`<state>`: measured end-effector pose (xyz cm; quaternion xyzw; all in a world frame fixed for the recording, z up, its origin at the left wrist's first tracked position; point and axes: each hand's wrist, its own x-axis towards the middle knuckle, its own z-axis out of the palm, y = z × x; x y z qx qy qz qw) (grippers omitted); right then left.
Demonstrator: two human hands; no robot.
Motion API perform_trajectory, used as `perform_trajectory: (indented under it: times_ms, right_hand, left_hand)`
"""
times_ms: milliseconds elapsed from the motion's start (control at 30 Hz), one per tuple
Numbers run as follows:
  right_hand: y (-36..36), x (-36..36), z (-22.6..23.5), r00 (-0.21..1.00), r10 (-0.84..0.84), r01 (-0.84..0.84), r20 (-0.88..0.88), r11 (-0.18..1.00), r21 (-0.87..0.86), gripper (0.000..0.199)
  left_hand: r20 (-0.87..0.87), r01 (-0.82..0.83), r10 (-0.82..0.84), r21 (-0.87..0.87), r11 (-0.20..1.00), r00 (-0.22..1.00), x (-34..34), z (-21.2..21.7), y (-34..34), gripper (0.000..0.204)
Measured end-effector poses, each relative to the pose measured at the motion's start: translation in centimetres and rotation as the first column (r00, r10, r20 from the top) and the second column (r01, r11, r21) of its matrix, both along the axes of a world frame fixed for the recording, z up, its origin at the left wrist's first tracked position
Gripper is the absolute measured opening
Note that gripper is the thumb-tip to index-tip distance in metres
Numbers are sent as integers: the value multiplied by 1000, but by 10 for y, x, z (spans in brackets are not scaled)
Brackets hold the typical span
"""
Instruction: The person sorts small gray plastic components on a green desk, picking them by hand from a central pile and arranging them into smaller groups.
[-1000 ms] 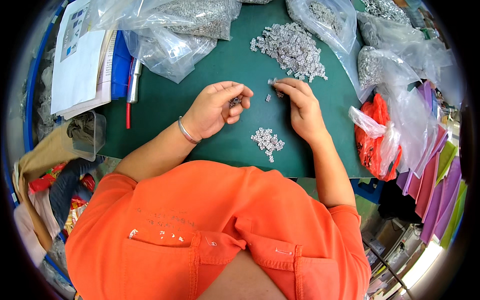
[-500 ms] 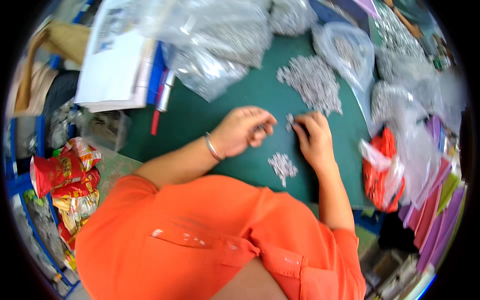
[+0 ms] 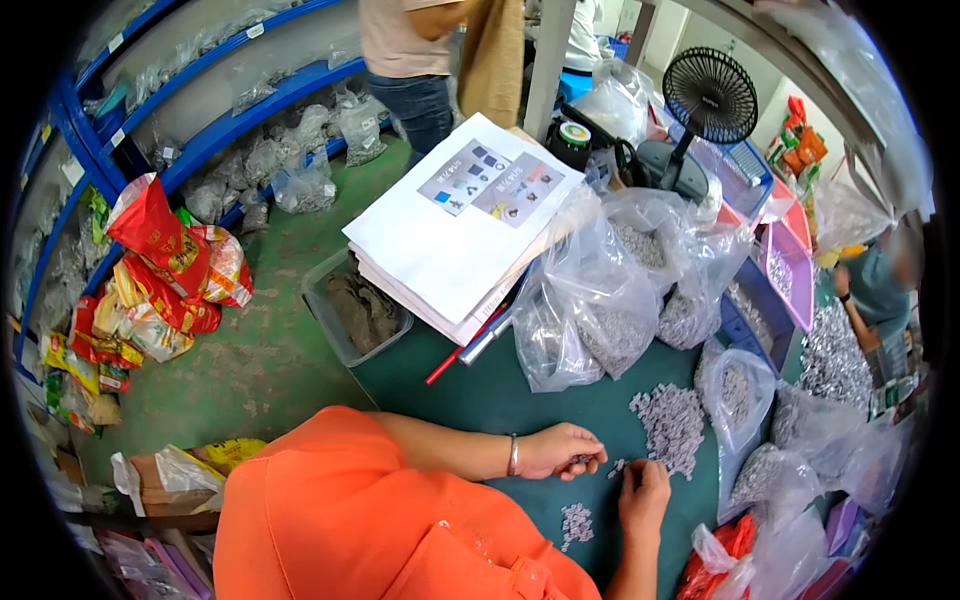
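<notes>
My left hand point(image 3: 563, 452) is half curled over the green table, palm side turned inward, with a few small grey metal parts showing between its fingers. To its right, my right hand point(image 3: 645, 497) has its fingers bent and drawn together; whatever is at its fingertips is too small to make out. A few loose parts point(image 3: 617, 467) lie just left of those fingertips. Beyond the right hand spreads a large heap of small grey parts point(image 3: 672, 428). Nearer to me, between the forearms, sits a smaller heap of similar parts point(image 3: 576, 524).
Clear plastic bags of parts point(image 3: 590, 320) crowd the table's far side, beside stacked papers point(image 3: 460, 230), a red pen point(image 3: 466, 346) and a black fan point(image 3: 710, 95). A plastic tub point(image 3: 355, 310) adjoins the table's left edge. Other people stand beyond; blue shelves point(image 3: 250, 110) line the left.
The view has swung left and upward, so the table and hands sit lower in it and the shelves show. Both hands stay close to the same heaps.
</notes>
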<state>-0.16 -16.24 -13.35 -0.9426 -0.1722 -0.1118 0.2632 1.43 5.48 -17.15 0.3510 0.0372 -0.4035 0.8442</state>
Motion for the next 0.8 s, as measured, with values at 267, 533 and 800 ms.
perform_trajectory:
  times_ms: [267,533,800]
  right_hand:
    - [1,2,5,1000,20,-19,12,999,-50,9]
    - [1,3,10,999,-8,12,-53,997,78,8]
    - [25,6,20,1000,1,-7,26,978,210,9]
  left_hand:
    - [-4,18,-18,-11,1000,1000,2,-1,-1,25]
    - [15,37,-37,2,999,999,3,-2,-1,25]
    - [87,36,-39,32,999,995,-1,-4,-1,28]
